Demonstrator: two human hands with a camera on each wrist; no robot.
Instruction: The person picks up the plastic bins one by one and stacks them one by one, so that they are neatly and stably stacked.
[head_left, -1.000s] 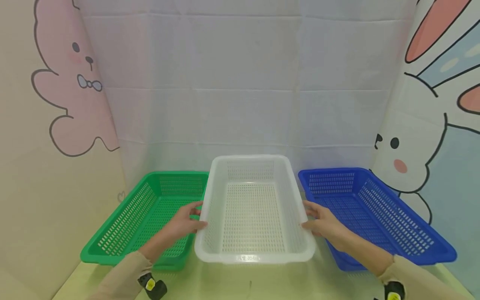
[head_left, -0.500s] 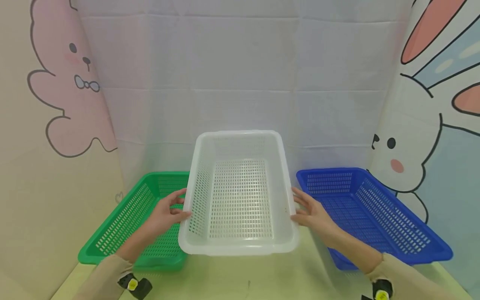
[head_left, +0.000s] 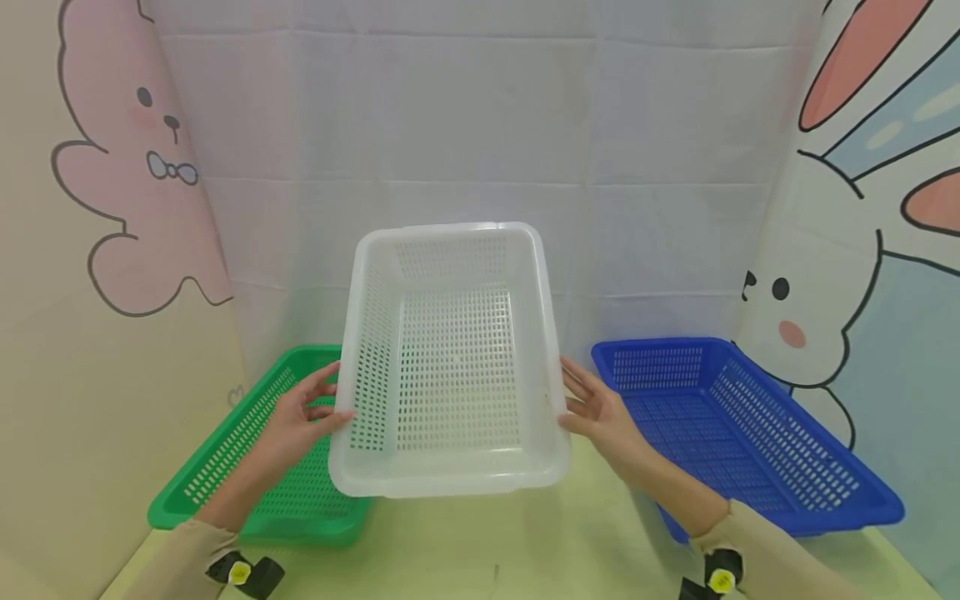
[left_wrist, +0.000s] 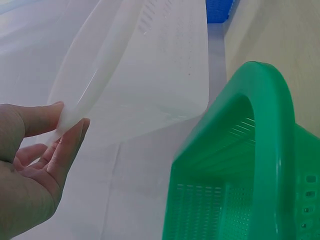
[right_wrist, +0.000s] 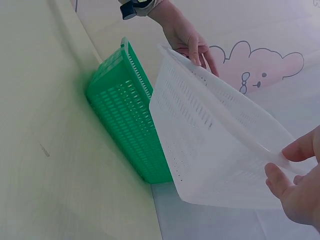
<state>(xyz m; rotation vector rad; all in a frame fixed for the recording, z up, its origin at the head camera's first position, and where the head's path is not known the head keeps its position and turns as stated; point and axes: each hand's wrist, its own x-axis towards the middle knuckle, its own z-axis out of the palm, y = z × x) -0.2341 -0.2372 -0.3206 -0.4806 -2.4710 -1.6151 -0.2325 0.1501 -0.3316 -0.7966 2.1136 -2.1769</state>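
A white perforated plastic basket (head_left: 457, 367) is held up off the table, its open top tilted toward me. My left hand (head_left: 296, 421) pinches its left rim between thumb and fingers, as the left wrist view shows with the same hand (left_wrist: 37, 160) at the rim. On the opposite side my right hand (head_left: 603, 417) pinches the right rim; in the right wrist view this hand (right_wrist: 297, 180) has the rim between thumb and fingertips. The white basket partly hides a green basket (head_left: 258, 529) behind my left hand. A blue basket (head_left: 750, 425) stands to the right of my right hand.
The green and blue baskets stand on a pale green table (head_left: 480, 550) at left and right. A white cloth (head_left: 480, 125) hangs behind. Side walls carry a pink cartoon figure (head_left: 138, 200) and a white rabbit drawing (head_left: 817, 250).
Both hands have lifted the white basket and carried it left, so it now overlaps more of the green basket and less of the blue one's side. It tilts slightly more.
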